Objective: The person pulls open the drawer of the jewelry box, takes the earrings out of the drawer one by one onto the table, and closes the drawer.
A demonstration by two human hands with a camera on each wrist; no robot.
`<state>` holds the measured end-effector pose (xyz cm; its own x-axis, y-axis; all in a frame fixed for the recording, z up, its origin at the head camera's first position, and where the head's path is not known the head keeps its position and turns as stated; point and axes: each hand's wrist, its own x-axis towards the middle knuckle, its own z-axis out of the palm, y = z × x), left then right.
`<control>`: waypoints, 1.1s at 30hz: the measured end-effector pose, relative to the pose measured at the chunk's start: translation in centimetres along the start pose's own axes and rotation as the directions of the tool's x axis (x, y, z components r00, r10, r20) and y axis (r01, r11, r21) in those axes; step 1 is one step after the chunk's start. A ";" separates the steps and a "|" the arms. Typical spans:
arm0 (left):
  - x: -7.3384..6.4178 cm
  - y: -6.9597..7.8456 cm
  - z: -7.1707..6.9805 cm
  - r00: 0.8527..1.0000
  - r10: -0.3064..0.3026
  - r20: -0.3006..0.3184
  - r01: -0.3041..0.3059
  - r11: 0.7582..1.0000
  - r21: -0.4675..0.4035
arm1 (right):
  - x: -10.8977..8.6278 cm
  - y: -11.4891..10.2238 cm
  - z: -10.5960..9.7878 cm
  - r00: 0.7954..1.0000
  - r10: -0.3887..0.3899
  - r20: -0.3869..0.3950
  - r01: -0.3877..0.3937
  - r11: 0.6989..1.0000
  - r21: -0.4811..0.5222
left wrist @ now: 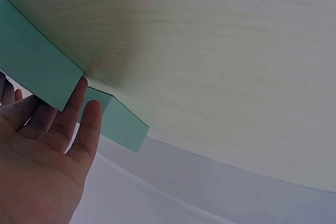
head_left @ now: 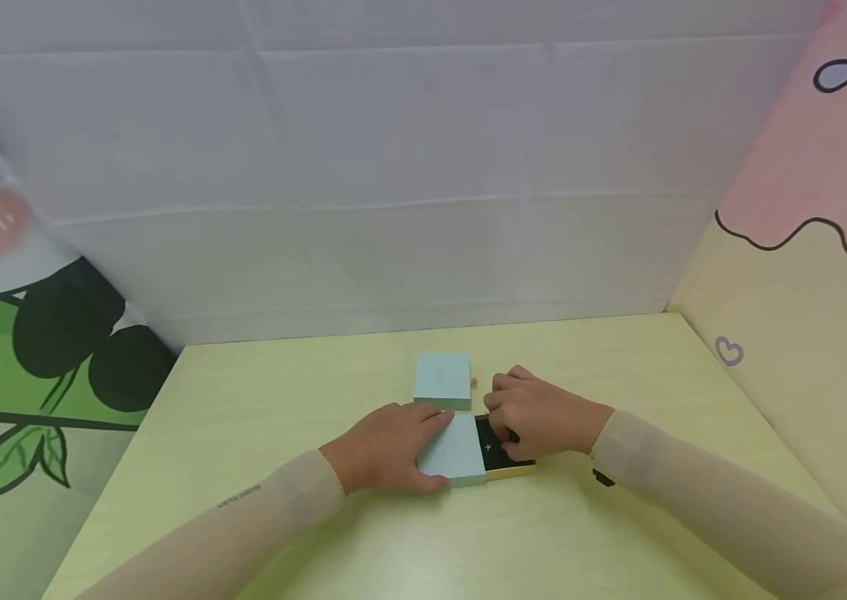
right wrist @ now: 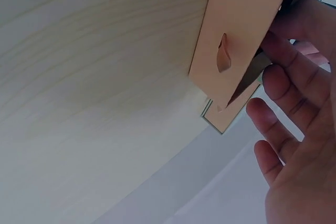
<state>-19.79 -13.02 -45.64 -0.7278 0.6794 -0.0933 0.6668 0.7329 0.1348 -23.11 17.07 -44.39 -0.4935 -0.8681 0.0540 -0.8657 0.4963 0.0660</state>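
A pale blue drawer box [head_left: 453, 450] lies on the table, its inner tray [head_left: 509, 472] slid out to the right. My left hand [head_left: 393, 446] grips the blue sleeve from the left, thumb at the near edge and fingers at the far edge. The tray holds a black insert [head_left: 494, 454] with a small star-shaped piece [head_left: 488, 447] on it. My right hand [head_left: 536, 414] reaches into the tray with curled fingers, thumb and fingertips at the insert; I cannot tell whether they pinch anything. In the right wrist view, a pull tab [right wrist: 223, 53] shows on the tray's tan front.
A second pale blue box [head_left: 442, 377] lies just beyond the first, with a small tab [head_left: 473, 382] on its right side. The light wooden table [head_left: 281, 375] ends at a white cloth backdrop [head_left: 408, 250]. A printed wall panel [head_left: 799, 333] stands at the right.
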 end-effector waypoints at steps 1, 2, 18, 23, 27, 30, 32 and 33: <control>0.0 0.0 0.0 1.000 -0.001 0.002 0.001 1.000 -0.001 | 0.0 0.0 -0.1 1.000 -0.002 -0.002 0.002 1.000 0.000; 0.0 0.0 0.0 1.000 -0.002 0.003 0.002 1.000 -0.003 | 0.0 -0.1 -0.1 1.000 -0.005 -0.007 0.005 1.000 -0.002; -0.1 0.4 -0.4 1.000 -0.009 0.016 0.009 1.000 -0.008 | -0.7 0.9 -2.0 0.999 0.021 -0.038 -0.021 1.000 0.022; -0.1 0.4 -0.3 0.999 -0.015 0.031 0.015 1.000 -0.009 | -1.2 1.7 -2.6 0.997 0.069 -0.032 -0.068 0.997 0.026; -0.1 0.4 -0.4 0.999 -0.023 0.041 0.024 1.000 -0.015 | -1.6 2.2 -3.0 0.994 0.110 -0.025 -0.110 0.994 0.026; -0.2 0.4 -0.4 0.999 -0.026 0.040 0.027 0.999 -0.018 | -2.0 2.6 -2.9 0.992 0.124 -0.032 -0.123 0.992 0.026; -0.2 0.4 -0.5 0.999 -0.026 0.037 0.026 0.999 -0.019 | -2.3 2.8 -2.8 0.991 0.127 -0.039 -0.126 0.992 0.028; -0.3 0.5 -0.5 0.999 -0.024 0.035 0.025 0.999 -0.021 | -2.4 3.0 -2.7 0.991 0.127 -0.042 -0.125 0.992 0.030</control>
<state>-19.37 -12.88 -45.10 -0.7377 0.6623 -0.1310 0.6450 0.7487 0.1528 -24.31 20.69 -41.63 -0.5951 -0.7969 0.1039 -0.7991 0.6005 0.0288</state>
